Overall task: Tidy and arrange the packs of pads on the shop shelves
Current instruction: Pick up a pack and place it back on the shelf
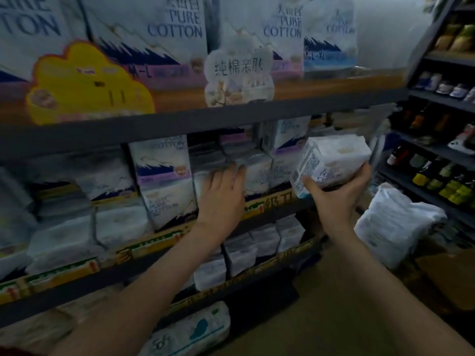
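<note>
My right hand (336, 194) grips a white pack of pads (331, 163) from below, holding it in the air just right of the middle shelf. My left hand (223, 191) lies flat with straight fingers against a white pack (253, 173) standing in the middle shelf row. Left of it stand taller Pure Cotton packs (164, 176) with a mountain print. More white packs (241, 250) fill the shelf below.
Large Pure Cotton boxes (154, 34) and paper cloud signs (84, 83) fill the top shelf. A bagged bundle of white packs (395, 224) sits on the floor at right. A dark rack of bottles (442, 176) stands at the far right. A Sofy pack (190, 335) lies at the bottom.
</note>
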Demonstrator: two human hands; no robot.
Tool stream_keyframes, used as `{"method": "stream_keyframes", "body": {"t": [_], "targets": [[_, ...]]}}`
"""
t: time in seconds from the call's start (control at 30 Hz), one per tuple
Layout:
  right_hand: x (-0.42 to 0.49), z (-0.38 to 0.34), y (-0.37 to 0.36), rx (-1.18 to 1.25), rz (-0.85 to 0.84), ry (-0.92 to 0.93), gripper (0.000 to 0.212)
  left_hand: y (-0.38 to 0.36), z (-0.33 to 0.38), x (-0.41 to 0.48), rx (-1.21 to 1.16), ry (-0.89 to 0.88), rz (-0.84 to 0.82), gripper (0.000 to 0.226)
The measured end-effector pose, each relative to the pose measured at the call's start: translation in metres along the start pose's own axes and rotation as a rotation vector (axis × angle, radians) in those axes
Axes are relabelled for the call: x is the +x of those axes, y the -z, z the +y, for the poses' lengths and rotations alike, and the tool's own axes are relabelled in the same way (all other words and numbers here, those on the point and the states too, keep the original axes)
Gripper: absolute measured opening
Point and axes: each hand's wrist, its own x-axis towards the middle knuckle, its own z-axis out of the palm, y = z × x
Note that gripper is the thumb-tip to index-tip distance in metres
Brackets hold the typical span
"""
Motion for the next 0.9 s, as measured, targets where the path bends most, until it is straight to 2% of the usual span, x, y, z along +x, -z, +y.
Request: {"method": "stream_keyframes", "body": {"t": [0.17, 0.33, 0.5, 0.6, 0.7, 0.77, 0.9], "targets": [[0.038, 0.030, 0.010, 0.035, -0.078, -0.015, 0.104, -0.018, 0.021, 0.023, 0.178, 0.128, -0.126, 0.065], [0.074, 0.064, 0.017, 0.144, -0.131, -0.134, 0.105, -0.027, 0.038, 0.031, 0.316, 0.281, -0.102, 0.060], [0.101, 0.088, 0.035, 0.210, -0.222, -0.176, 0.104, -0.044, 0.077, 0.036, 0.298, 0.294, -0.165, 0.059], [0.112, 0.100, 0.048, 0.223, -0.282, -0.198, 0.103, -0.050, 0.098, 0.048, 0.301, 0.445, -0.274, 0.068], [0.115, 0.112, 0.062, 0.250, -0.327, -0.223, 0.101, -0.052, 0.115, 0.055, 0.303, 0.558, -0.279, 0.068], [0.113, 0.122, 0.071, 0.243, -0.359, -0.233, 0.098, -0.055, 0.128, 0.051, 0.286, 0.556, -0.234, 0.066], [0.093, 0.139, 0.084, 0.227, -0.476, -0.260, 0.102, -0.079, 0.151, 0.019, 0.258, 0.444, -0.172, 0.064]]}}
